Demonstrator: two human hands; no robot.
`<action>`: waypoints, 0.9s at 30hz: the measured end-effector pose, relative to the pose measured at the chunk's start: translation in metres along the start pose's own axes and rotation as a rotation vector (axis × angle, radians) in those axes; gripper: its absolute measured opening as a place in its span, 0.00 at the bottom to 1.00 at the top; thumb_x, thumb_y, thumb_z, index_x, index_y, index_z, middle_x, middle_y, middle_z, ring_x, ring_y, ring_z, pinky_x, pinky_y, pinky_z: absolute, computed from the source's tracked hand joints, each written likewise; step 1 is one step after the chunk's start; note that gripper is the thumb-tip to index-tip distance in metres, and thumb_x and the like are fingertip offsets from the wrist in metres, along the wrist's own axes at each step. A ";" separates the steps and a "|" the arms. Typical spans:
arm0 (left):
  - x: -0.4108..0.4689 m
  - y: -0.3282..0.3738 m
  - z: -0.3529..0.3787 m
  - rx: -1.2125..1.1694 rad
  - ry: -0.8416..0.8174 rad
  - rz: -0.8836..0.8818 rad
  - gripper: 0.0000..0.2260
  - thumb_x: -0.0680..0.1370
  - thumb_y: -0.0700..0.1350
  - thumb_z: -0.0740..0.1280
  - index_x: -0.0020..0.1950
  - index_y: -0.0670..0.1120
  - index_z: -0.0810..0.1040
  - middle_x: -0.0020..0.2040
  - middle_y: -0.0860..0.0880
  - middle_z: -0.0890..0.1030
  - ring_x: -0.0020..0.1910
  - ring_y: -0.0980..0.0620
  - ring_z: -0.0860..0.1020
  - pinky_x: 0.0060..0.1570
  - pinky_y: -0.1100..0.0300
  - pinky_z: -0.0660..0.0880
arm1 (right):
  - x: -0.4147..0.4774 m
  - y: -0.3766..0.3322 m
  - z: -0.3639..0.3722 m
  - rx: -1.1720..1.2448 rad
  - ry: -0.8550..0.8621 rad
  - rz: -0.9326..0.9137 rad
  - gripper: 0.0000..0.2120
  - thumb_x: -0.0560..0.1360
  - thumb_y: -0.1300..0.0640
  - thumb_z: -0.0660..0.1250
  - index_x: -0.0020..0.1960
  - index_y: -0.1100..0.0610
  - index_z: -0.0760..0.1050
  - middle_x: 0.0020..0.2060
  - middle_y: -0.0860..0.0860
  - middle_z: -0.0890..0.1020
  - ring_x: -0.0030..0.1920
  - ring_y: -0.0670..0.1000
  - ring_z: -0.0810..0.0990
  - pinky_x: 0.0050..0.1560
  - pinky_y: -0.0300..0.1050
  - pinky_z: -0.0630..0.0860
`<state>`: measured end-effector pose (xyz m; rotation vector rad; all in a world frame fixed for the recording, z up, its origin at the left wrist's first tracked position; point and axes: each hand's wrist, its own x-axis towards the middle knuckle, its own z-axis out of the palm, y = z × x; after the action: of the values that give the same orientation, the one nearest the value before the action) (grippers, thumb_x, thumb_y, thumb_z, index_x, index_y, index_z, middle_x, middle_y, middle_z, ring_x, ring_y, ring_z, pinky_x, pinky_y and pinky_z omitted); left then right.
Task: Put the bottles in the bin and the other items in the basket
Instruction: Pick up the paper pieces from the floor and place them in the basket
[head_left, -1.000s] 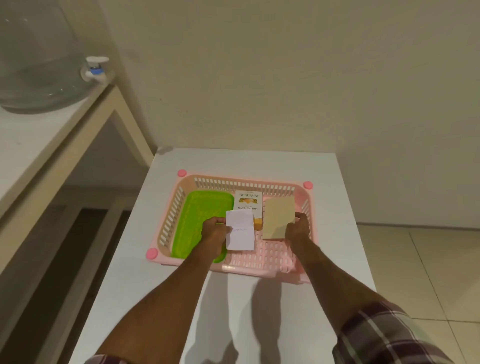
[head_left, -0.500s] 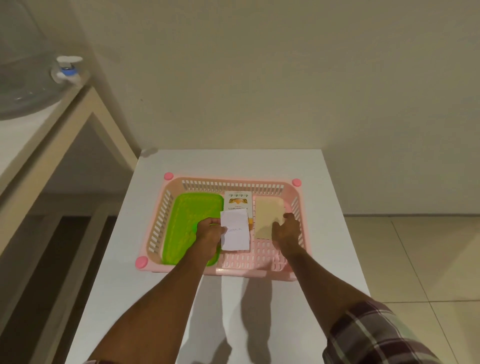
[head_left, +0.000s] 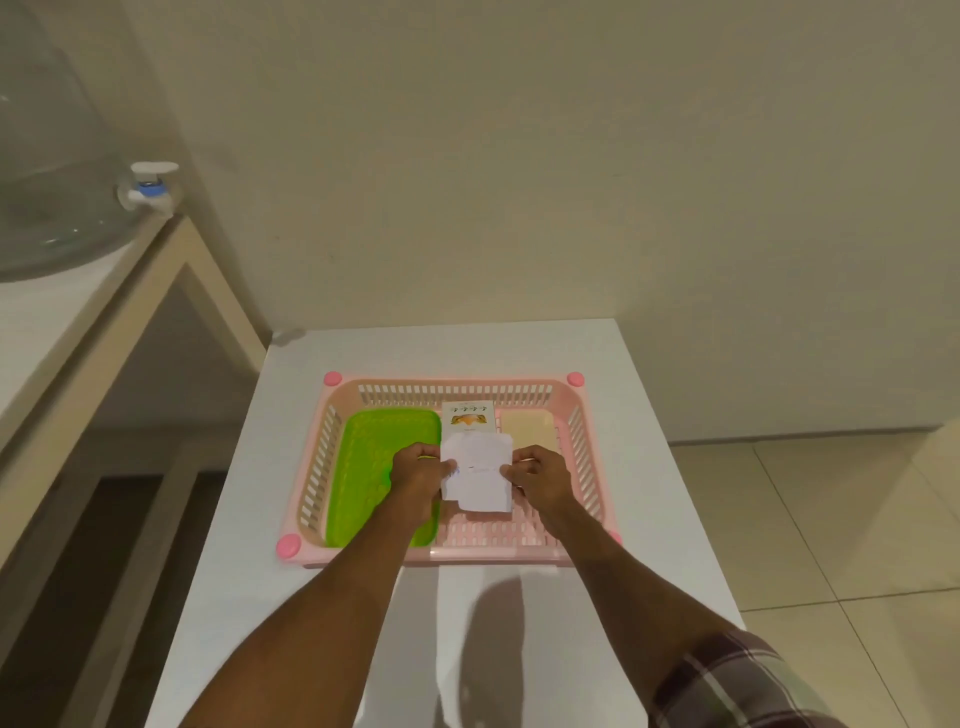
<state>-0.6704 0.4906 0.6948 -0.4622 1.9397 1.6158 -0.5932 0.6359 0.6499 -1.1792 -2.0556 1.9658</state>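
A pink slatted basket (head_left: 457, 388) sits on a white table (head_left: 524, 348). Inside it lie a bright green tray (head_left: 374, 447) on the left, a white-and-orange box (head_left: 468, 419) at the back middle, and a beige card (head_left: 530, 429) at the back right. Over the basket's middle, my left hand (head_left: 418, 475) pinches the left edge of a flattened white paper carton (head_left: 478, 475), and my right hand (head_left: 540, 478) pinches its right edge. No bottle or bin is in view.
A taller pale table (head_left: 78, 312) stands to the left, carrying a large clear water jug (head_left: 41, 171) with a white and blue tap (head_left: 148, 189). Beige wall lies behind; tiled floor (head_left: 810, 519) to the right.
My right hand let go of the beige card, which now lies in the basket, and moved left to take the white carton's right edge. The left hand kept holding the carton.
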 end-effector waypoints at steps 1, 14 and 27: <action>0.002 0.001 -0.008 0.014 0.019 0.005 0.09 0.73 0.30 0.69 0.49 0.39 0.75 0.56 0.33 0.80 0.48 0.40 0.79 0.48 0.45 0.78 | 0.000 0.002 0.001 -0.015 0.024 0.013 0.10 0.72 0.64 0.73 0.51 0.63 0.75 0.47 0.59 0.82 0.41 0.55 0.81 0.35 0.44 0.78; 0.026 -0.006 -0.081 0.002 0.132 -0.023 0.07 0.74 0.31 0.68 0.46 0.41 0.74 0.57 0.33 0.79 0.47 0.43 0.77 0.35 0.57 0.73 | 0.012 0.034 0.031 -0.439 0.025 0.189 0.05 0.73 0.68 0.69 0.49 0.66 0.78 0.43 0.60 0.81 0.41 0.57 0.81 0.38 0.46 0.80; 0.018 -0.015 -0.032 0.008 0.000 -0.052 0.09 0.73 0.29 0.69 0.50 0.39 0.74 0.57 0.33 0.80 0.51 0.39 0.80 0.49 0.44 0.78 | -0.012 0.002 0.029 -0.115 -0.126 0.065 0.09 0.79 0.58 0.65 0.47 0.64 0.79 0.33 0.52 0.78 0.30 0.47 0.75 0.32 0.39 0.73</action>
<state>-0.6820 0.4578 0.6754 -0.5053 1.9181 1.5746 -0.5989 0.6050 0.6487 -1.1857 -2.2471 2.0241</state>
